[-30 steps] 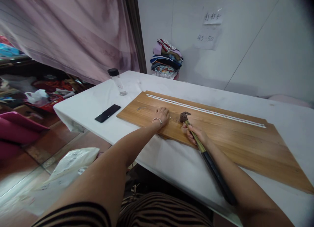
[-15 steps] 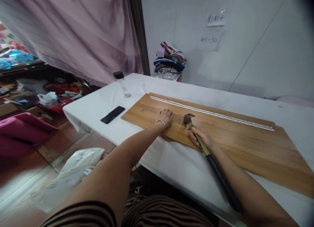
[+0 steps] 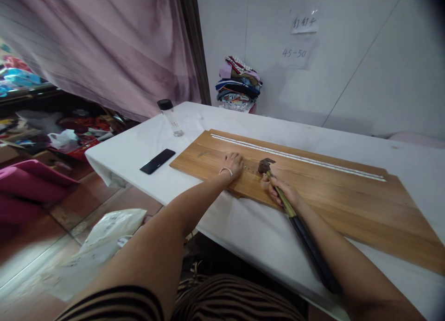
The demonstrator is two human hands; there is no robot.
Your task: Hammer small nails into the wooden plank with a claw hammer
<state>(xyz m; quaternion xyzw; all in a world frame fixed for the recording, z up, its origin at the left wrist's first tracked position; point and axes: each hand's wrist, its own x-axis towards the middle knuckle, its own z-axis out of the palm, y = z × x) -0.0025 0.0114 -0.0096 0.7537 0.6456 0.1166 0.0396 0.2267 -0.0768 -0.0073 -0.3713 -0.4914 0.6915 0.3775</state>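
A: Right hand [image 3: 283,191]?

B: Clamped on the hammer [image 3: 286,204], high on the handle, just behind the brownish head. The black grip runs down toward the person; its end fades into shadow by the right forearm [image 3: 342,251], hard to make out.

A: Hammer head touching the wooden board [image 3: 333,191]?

B: Can't tell. It's above or on it, near a short row of tiny specks [image 3: 245,167]. Nail-like, but too small to confirm.

A: Left hand [image 3: 234,165]?

B: Laid on the board, just left of the specks. Palm side hidden, so can't tell if it's pinching anything or how the fingers stand underneath. Bracelet [image 3: 226,172] at the wrist.

A: Anything else on the board?

B: Thin grey bits [image 3: 203,154] toward the left end, too small to identify. Long white strip [image 3: 295,155] along the far side; its markings are unreadable. Board's right end runs to the picture edge, corner cut off.

A: Around it?

B: Board lies on a white worktop [image 3: 194,119], cut off at right. Dark phone [image 3: 157,161] and black-capped clear bottle [image 3: 171,120] left of the board. Pile of folded cloth [image 3: 239,84] by the wall, base partly hidden. Pink roll [image 3: 38,184] cut off at left; clutter behind it blurred.
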